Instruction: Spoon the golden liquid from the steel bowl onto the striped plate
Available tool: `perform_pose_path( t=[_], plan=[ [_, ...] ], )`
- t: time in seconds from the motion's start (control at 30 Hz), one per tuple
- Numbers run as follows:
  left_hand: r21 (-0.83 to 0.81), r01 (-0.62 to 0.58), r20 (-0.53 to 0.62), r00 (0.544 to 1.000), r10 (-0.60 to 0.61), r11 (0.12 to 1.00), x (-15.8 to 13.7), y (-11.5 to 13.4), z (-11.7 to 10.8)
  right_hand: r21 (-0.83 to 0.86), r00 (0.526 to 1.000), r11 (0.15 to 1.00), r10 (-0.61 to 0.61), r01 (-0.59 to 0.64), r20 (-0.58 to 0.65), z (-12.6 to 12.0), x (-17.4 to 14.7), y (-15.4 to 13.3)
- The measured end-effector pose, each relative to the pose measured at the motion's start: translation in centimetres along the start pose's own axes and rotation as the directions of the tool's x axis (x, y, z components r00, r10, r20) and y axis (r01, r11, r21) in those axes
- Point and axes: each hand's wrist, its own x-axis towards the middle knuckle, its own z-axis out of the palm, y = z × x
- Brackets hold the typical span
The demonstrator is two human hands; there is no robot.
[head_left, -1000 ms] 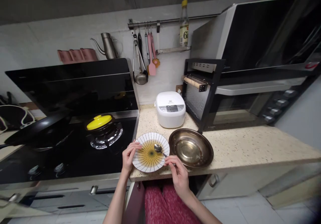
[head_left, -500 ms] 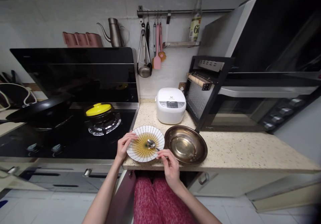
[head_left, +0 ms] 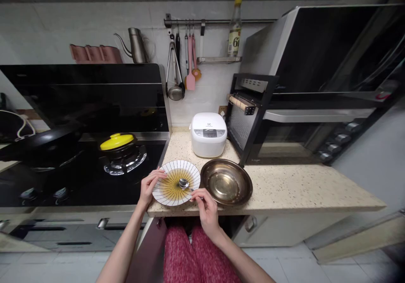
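We have the patterned plate (head_left: 172,193) right at the front left corner of the countertop (head_left: 291,186), its white rim and yellow middle crossed by dark rays. And there's our left hand (head_left: 149,186), fingers resting over the left side of the rim; whether the thumb closes on it from below, we can't tell. Over on the other side, our right hand (head_left: 207,210) is pinching the handle of a metal spoon (head_left: 183,184) between thumb and fingers, the bowl of it over the plate's middle! Does it touch the surface? We can't make that out. Just to the right, along the front edge, we see the round metal pan (head_left: 225,183), close beside the plate. Behind them, toward the back edge, stands the white rice cooker (head_left: 209,136), lid down. Past the left edge, on the stove (head_left: 87,183), sits a pot with a yellow lid (head_left: 116,142).
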Motion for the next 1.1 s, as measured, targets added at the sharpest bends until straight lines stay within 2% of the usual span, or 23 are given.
perform_pose_path(
  t=[0.3, 0.73, 1.1],
  plan=[
    [0.002, -0.002, 0.004, 1.000, 0.002, 1.000, 0.0, -0.1, -0.1, 0.019, 1.000, 1.000, 0.007, -0.007, 0.005, 0.5, -0.2, 0.2],
    [-0.002, -0.010, 0.014, 1.000, 0.010, 1.000, -0.1, -0.1, -0.1, 0.074, 0.997, 0.994, 0.079, -0.081, 0.024, 0.6, -0.7, 1.0],
    [0.004, -0.012, 0.012, 1.000, 0.012, 1.000, -0.1, 0.0, -0.1, 0.161, 0.984, 0.974, 0.171, -0.161, -0.053, 0.6, -0.6, 1.2]
  ],
)
